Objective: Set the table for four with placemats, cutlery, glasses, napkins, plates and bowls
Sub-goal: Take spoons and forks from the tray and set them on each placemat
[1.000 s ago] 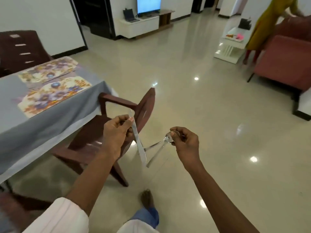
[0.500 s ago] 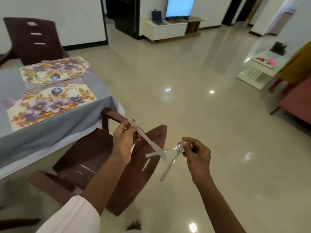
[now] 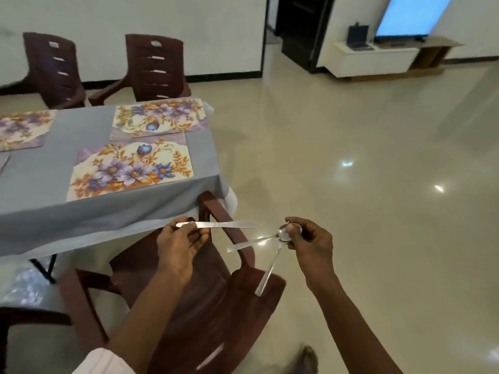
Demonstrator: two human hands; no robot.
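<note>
A glossy beige tiled floor fills the room and mirrors bright spots of ceiling light. White walls run along the back, edged with a black skirting, and a dark doorway opens between them. To its right a low white TV cabinet carries a lit television. Two dark brown plastic chairs stand at the far side of a grey-clothed table; a third brown chair stands at the near side.
</note>
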